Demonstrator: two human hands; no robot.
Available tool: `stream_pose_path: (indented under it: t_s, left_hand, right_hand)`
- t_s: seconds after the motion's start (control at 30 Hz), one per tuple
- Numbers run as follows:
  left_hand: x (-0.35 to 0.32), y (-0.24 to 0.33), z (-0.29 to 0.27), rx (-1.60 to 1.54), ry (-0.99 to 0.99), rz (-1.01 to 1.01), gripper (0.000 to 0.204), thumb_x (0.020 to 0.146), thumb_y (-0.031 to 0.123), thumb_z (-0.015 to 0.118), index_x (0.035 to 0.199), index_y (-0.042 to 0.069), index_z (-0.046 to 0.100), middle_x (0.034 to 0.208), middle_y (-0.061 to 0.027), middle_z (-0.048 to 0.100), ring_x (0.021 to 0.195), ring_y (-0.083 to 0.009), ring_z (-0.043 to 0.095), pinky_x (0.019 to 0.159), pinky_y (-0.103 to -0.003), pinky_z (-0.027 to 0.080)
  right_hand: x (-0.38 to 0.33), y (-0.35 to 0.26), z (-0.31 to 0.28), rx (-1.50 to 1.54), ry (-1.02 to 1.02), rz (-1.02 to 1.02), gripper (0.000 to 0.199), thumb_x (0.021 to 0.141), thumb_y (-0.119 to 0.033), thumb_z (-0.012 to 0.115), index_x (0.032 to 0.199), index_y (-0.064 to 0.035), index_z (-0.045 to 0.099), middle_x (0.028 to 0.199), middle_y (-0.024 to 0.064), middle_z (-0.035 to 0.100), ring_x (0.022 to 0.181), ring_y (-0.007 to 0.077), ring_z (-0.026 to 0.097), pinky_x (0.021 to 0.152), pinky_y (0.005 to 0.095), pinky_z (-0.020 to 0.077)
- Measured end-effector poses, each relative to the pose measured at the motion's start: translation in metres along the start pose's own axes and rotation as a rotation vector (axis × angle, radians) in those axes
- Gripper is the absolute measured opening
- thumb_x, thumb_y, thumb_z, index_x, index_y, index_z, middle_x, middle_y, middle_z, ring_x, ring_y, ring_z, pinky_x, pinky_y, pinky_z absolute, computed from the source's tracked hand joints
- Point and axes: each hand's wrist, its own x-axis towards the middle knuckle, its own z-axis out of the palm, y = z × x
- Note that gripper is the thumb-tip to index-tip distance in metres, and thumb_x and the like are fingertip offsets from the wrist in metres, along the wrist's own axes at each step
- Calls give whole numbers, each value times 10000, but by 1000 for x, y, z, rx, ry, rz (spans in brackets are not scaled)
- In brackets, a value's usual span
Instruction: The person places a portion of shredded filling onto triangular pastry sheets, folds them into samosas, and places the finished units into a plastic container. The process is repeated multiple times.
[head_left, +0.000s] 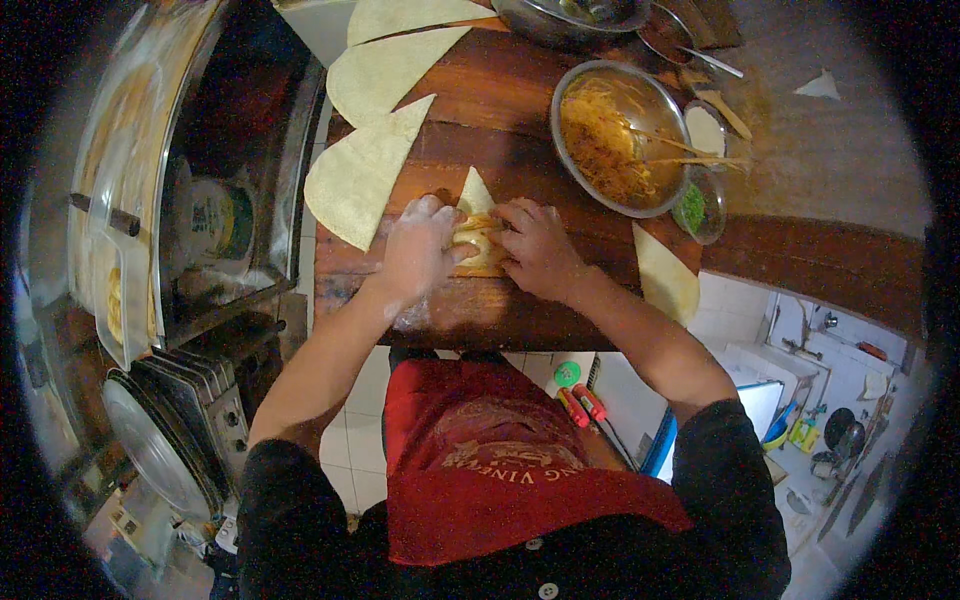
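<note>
Head view: left hand [415, 245] and right hand [540, 245] sharing one dough piece [480, 240]

So both hands are gripping it from opposite sides, fingers curling in around it. It's lying on the wooden desk [450, 135], near the edge by the red apron [430, 400]. Its narrow tip is pointing away from the person, leaning barely left, and the long axis is running the same way. Pale dough sheets [368, 175] are lying off to the left; a metal bowl [648, 100] with orange shreds [598, 140] is sitting beyond the right hand.

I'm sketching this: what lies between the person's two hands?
In the head view, a piece of dough lies between the left hand and right hand, its tip pointing away from the body.
</note>
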Motion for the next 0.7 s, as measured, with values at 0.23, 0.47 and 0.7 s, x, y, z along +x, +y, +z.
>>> stream_pose_path:
  t_s: [0.23, 0.47, 0.7]
  left_hand:
    - [-13, -13, 35, 314, 191, 586, 344, 779, 143, 577, 1096, 12, 601, 1108, -154, 566, 1015, -300, 528, 883, -442, 446]
    - [10, -19, 21, 169, 22, 432, 332, 742, 100, 622, 1062, 12, 631, 1057, -148, 605, 992, -328, 549, 886, -404, 462]
    - [60, -54, 10, -224, -255, 347, 424, 721, 197, 747, 1072, 0, 614, 915, -176, 663, 864, -370, 634, 809, -437, 500]
  right_hand:
    - [23, 25, 0, 166, -248, 55, 373, 646, -124, 704, 1003, -22, 666, 1122, 146, 617, 1107, 324, 525, 881, 463, 433]
    - [40, 35, -16, 468, -393, 200, 416, 709, -173, 721, 1094, -32, 648, 1044, 185, 638, 1037, 346, 564, 886, 426, 460]
    - [23, 19, -16, -7, 21, -147, 447, 736, -216, 741, 1124, -27, 622, 1119, 156, 611, 1086, 334, 544, 920, 442, 439]
